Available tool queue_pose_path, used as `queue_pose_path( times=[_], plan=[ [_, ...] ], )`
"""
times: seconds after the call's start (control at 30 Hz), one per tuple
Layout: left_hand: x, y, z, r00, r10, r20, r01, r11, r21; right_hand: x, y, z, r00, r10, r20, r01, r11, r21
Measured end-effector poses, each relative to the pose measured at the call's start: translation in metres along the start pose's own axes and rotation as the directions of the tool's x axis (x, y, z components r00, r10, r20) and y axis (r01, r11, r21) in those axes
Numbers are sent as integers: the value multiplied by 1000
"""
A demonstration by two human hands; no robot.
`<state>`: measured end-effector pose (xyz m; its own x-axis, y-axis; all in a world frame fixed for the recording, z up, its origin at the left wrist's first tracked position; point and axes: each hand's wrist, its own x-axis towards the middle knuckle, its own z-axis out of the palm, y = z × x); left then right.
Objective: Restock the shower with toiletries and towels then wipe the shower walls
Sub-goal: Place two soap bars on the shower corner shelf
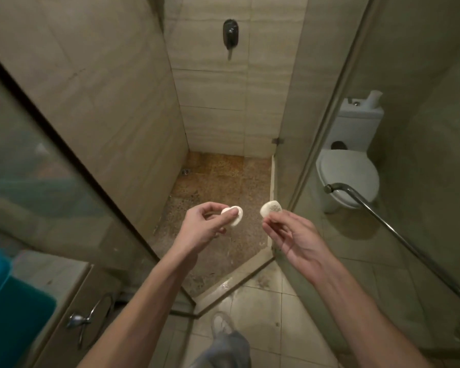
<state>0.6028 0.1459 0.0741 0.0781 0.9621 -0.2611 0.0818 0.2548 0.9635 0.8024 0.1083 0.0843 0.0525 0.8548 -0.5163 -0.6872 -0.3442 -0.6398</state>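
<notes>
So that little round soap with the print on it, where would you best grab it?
Probably pinch its free upper rim, coming from above: the printed soap is a flat disc held up, and the right hand pinches its lower edge.

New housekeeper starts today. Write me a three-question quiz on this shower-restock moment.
1. True or false: the left hand and right hand are both empty.
2. What hangs on the shower's back wall? A) mirror B) dark dispenser C) towel
3. Fill in: the paper roll stands on the toilet's ____.
Key: 1 false, left pinches a white soap, right a printed soap; 2 B; 3 cistern.
</notes>
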Motion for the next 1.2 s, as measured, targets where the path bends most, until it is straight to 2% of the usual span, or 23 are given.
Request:
queue_pose_path(
  times=[0.13, 0.33, 0.4, 0.53, 0.7, 0.8, 0.87, 1.0, 1.2],
  plan=[
    [64, 8, -1, 1000, -6, -27, 6, 1000, -18, 56, -21, 21, 999, -23, 45, 26, 997, -79],
    [151, 42, -6, 995, 1, -104, -8, 997, -72, 140, -61, 55, 999, -48, 3, 47, 949, -312],
    [175, 54, -8, 989, 5, -145, -17, 997, -81, 165, -73, 67, 999, -34, -11, 29, 957, -288],
    [225, 74, -11, 977, 2, -214, -23, 995, -95, 209, -95, 97, 998, 12, 69, -3, 993, -117],
    [291, 90, -22, 956, -40, -290, 4, 993, -122, 282, -123, 140, 986, 13, 168, 15, 986, -165],
    [342, 102, -31, 934, -54, -353, 1, 989, -148, 337, -143, 168, 957, 87, 275, -38, 984, -176],
    [374, 112, -37, 915, -67, -398, 3, 987, -159, 375, -152, 186, 957, 121, 265, -56, 969, -241],
    [416, 138, -47, 890, -94, -445, 35, 990, -138, 437, -160, 215, 987, -31, 158, 98, 893, -439],
    [465, 177, -77, 887, -63, -458, 19, 995, -101, 486, -178, 266, 953, -122, 279, 252, 828, -501]
  ],
)
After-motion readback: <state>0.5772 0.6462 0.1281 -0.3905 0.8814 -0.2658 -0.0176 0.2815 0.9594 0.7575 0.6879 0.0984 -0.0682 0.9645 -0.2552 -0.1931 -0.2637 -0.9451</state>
